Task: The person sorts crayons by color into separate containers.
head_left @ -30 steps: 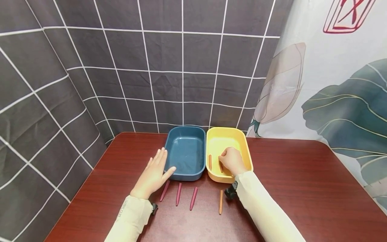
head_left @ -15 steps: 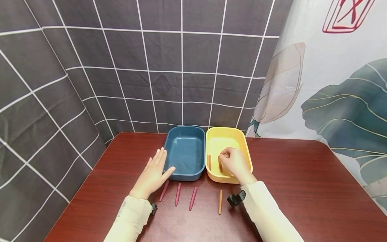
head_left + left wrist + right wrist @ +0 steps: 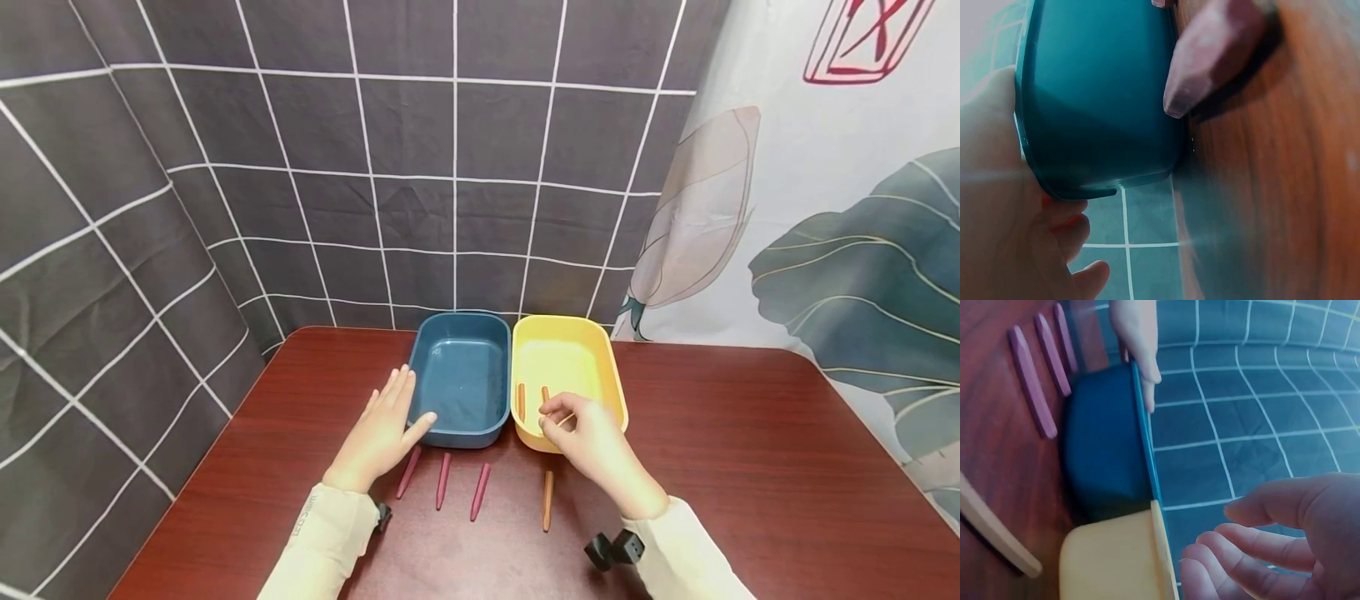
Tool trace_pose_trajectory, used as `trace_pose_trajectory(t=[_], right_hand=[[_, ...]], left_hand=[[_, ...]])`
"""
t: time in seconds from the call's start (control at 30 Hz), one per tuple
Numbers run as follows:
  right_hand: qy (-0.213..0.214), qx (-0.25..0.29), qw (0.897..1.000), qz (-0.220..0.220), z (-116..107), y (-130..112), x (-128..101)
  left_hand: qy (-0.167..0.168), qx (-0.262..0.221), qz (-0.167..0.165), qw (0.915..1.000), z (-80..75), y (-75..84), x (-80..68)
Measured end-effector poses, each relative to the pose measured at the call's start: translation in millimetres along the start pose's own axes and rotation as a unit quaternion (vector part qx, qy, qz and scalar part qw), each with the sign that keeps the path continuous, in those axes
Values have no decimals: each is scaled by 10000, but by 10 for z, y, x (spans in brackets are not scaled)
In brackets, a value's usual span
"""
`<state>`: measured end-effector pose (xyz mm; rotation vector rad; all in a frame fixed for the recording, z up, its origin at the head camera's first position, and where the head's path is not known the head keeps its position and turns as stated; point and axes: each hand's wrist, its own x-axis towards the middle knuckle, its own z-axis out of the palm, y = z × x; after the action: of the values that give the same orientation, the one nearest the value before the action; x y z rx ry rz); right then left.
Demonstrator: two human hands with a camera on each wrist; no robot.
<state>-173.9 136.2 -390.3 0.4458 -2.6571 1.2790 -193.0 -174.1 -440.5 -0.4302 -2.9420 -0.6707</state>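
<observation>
My left hand (image 3: 378, 437) rests with straight fingers on the left rim of a blue plastic bin (image 3: 459, 375). In the left wrist view its fingers lie along the bin's rim. Over the front of a yellow bin (image 3: 562, 354) hovers my right hand (image 3: 596, 437), thumb and fingers loosely bent with a gap between them. The right wrist view shows nothing in that hand. Two orange crayons, a left one (image 3: 521, 402) and a right one (image 3: 545, 393), lie inside the yellow bin; the right one is partly behind the fingers.
On the table (image 3: 720, 450) in front of the blue bin lie three dark pink crayons (image 3: 442, 482). An orange crayon (image 3: 547, 502) lies in front of the yellow bin. The two bins stand side by side near a grey grid-patterned cloth (image 3: 405, 208) at the back.
The right hand has let go of the orange crayon in the yellow bin, parted its fingers and drawn back toward the bin's front. The left hand stays on the blue bin.
</observation>
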Motion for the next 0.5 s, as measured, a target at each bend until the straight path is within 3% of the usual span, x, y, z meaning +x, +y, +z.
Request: trace_pose_trajectory(t=[0.3,0.5], right_hand=[[-386,-168,9991,24,32,1,-270],[-812,-334,9954,389,81,62,-366]], left_hand=[[31,-60,-9,10000,11,4,7],[52,-70,-3,10000,10,9,1]])
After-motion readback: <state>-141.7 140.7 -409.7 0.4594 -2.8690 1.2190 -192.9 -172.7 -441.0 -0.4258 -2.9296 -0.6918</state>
